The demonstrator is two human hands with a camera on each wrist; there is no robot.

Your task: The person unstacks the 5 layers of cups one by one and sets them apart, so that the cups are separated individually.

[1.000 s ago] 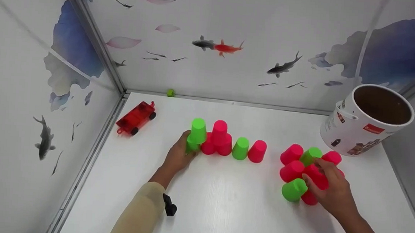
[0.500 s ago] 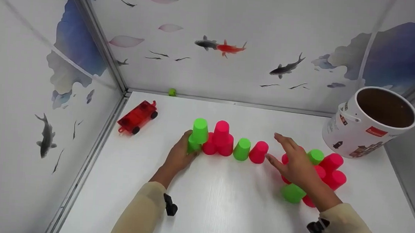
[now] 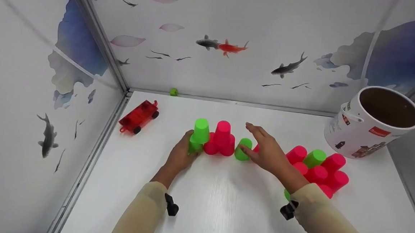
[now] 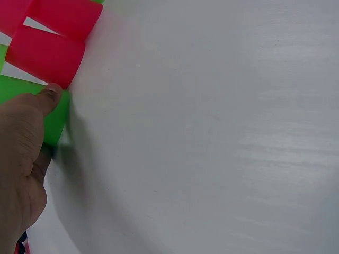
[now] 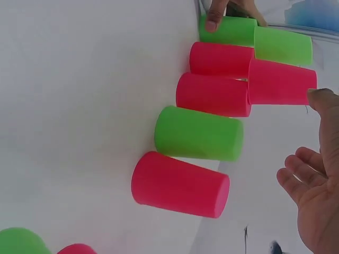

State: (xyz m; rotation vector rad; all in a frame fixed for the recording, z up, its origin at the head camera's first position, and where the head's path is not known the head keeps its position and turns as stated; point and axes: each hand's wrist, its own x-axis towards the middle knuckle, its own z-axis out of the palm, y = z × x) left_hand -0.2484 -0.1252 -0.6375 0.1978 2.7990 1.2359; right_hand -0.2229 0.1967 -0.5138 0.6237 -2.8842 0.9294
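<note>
A row of upturned cups stands mid-table: a green cup (image 3: 193, 146), two pink ones (image 3: 220, 149), another green cup (image 3: 242, 150) and a pink cup (image 5: 180, 185) that my right hand mostly hides in the head view. A green cup (image 3: 201, 129) and a pink cup (image 3: 223, 131) sit on top at the left. My left hand (image 3: 182, 154) grips the leftmost green cup (image 4: 53, 116), thumb on its side. My right hand (image 3: 254, 142) hovers open over the row's right end, fingers spread. In the right wrist view my right hand (image 5: 318, 201) is apart from the cups.
A loose heap of several pink and green cups (image 3: 316, 166) lies at the right. A white bucket (image 3: 357, 133) stands open at the back right. A red toy car (image 3: 138, 116) sits at the back left, and a small green ball (image 3: 173, 91) by the back wall.
My right hand left the heap of cups at the right and swept left, holding nothing, to the row's right end. The left hand stayed on the green cup.
</note>
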